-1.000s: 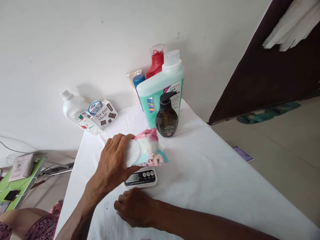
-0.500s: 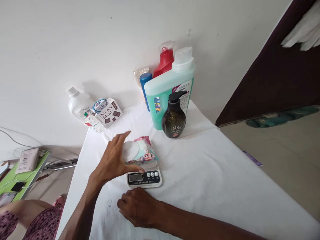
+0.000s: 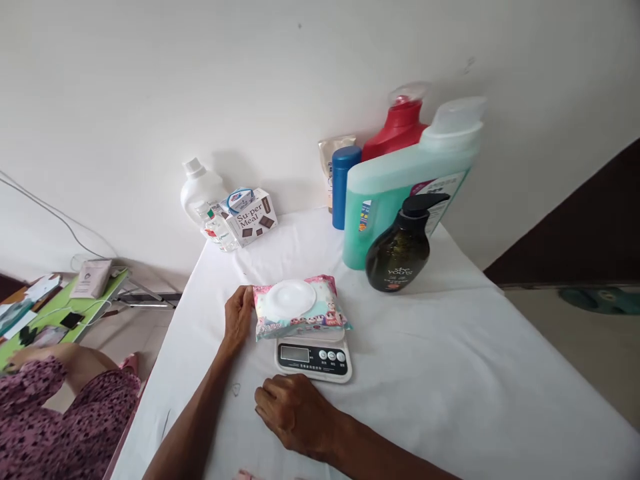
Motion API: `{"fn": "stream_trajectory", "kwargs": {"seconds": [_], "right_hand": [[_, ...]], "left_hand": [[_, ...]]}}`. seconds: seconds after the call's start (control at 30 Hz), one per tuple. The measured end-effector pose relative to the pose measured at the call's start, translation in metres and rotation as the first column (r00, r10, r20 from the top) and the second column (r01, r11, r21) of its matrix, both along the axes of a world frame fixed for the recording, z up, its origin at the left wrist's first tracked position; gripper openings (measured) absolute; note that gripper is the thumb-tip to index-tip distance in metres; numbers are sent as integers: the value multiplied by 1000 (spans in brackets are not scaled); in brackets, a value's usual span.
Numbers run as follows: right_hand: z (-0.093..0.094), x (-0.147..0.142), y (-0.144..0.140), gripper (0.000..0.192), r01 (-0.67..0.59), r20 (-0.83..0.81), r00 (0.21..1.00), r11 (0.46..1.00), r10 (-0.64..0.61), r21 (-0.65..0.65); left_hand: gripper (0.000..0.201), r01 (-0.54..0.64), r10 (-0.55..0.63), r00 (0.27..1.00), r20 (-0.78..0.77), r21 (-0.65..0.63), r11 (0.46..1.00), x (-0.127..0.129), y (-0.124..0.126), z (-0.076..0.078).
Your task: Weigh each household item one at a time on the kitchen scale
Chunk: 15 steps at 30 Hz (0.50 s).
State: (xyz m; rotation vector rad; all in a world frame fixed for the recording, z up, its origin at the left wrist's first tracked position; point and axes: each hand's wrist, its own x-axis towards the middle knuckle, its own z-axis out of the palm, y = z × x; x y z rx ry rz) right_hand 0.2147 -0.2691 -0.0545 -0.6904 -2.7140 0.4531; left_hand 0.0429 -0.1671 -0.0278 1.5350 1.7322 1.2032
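Note:
A pack of wet wipes [image 3: 325,303] with a round white lid lies on a white kitchen scale [image 3: 313,360], overhanging its left side. Close against the pack's left end is my left hand [image 3: 239,320], low at the tablecloth. Its fingers point forward and do not wrap round the pack; the fingertips are partly hard to see. My right hand [image 3: 297,413] rests as a loose fist on the cloth in front of the scale, with nothing visible in it. The scale's display and its buttons face me.
Behind the scale stand a dark pump bottle [image 3: 399,257], a large green jug [image 3: 380,193], a red bottle [image 3: 395,130] and a blue bottle [image 3: 345,190]. At the back left are a Su-per Meal box [image 3: 256,219] and a white bottle [image 3: 203,190]. A person's patterned clothing [image 3: 75,413] shows at left.
My left hand has left its spread position over the pack and come down at the pack's left end. My right hand stays a fist. The view has shifted left.

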Motion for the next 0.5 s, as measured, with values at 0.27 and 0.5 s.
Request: {"fn": "stream_trajectory", "kwargs": {"seconds": [0.27,0.5], "right_hand": [[-5,3,-4,13,6,-29,1000,1000,-5,23],[-8,3,-4,14,13,-64,998,999,-10,49]], "left_hand": [[32,50,-50,999,0,-47,998,-2,-1,2],[29,73,-73,997,-3,-42,996,-1,-1,1]]}}
